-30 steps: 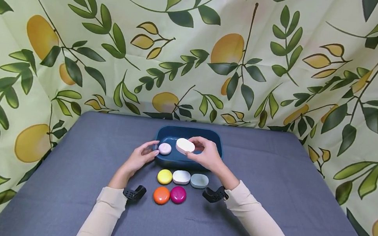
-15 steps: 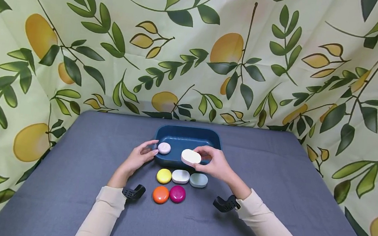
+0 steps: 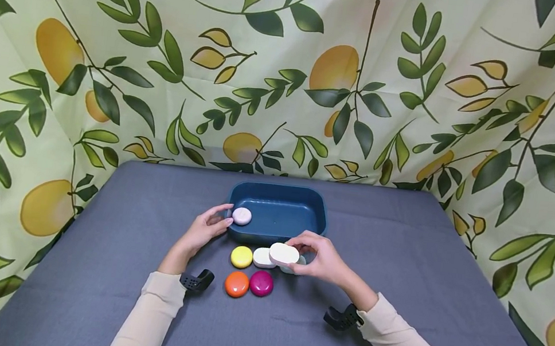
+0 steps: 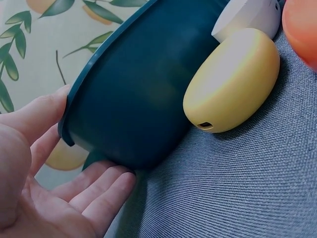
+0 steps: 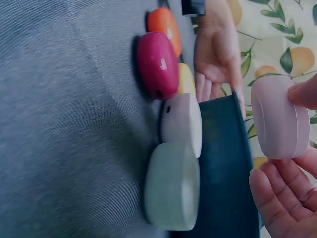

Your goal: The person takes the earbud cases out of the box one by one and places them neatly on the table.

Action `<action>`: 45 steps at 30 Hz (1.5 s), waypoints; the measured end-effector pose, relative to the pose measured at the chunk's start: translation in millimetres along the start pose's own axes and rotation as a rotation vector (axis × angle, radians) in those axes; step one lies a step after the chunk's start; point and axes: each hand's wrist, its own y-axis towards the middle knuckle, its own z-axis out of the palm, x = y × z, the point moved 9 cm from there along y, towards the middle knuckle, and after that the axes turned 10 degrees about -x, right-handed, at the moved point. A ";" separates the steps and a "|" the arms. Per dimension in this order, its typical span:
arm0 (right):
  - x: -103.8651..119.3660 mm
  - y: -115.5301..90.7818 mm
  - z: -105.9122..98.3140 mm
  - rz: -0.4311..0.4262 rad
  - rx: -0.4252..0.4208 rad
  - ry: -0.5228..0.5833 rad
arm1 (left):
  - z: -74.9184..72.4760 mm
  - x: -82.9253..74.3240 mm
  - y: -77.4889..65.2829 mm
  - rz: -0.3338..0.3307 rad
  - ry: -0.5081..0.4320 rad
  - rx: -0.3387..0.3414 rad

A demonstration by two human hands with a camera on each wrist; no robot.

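My right hand [image 3: 321,257] pinches a pale oval earbud case [image 3: 284,254] between thumb and fingers. It is over the row in front of the dark blue bin [image 3: 274,240]; in the right wrist view the held case [image 5: 280,116] looks pinkish white. Below it lie a white case [image 3: 262,258] and a grey-green case [image 5: 171,186], partly covered in the head view. My left hand [image 3: 202,231] holds the bin's left end, thumb at the rim and fingers low against its side. Inside the bin, near that hand, sits a round pale lilac case [image 3: 241,216].
A yellow case [image 3: 242,257] stands left of the white one, close to the bin's front wall. Nearer the front lie an orange case [image 3: 236,284] and a magenta case [image 3: 261,283]. Leaf-patterned cloth [image 3: 290,70] hangs behind the grey-blue table [image 3: 379,237].
My right hand has carried the pale case from above the bin's inside toward me, over the white and grey-green cases. The left hand has stayed at the bin's left end.
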 end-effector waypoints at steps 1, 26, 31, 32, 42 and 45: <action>-0.3 -2.0 0.7 -0.009 0.010 -0.007 | -0.3 0.3 0.2 -0.001 0.000 0.001; -13.0 -45.8 18.0 -0.098 0.082 -0.143 | 0.2 0.9 -0.3 -0.014 -0.012 0.002; -15.3 -46.5 18.0 -0.053 0.106 -0.225 | -0.2 1.1 0.2 -0.017 -0.005 -0.003; -15.9 -46.4 18.1 -0.041 0.113 -0.238 | -0.4 1.4 0.4 -0.017 -0.007 -0.004; -11.5 -44.3 14.3 -0.053 0.079 -0.248 | -0.9 3.2 1.4 -0.016 -0.009 -0.008; -10.6 -43.8 12.1 -0.045 0.079 -0.242 | -1.0 3.9 2.0 -0.014 -0.015 -0.007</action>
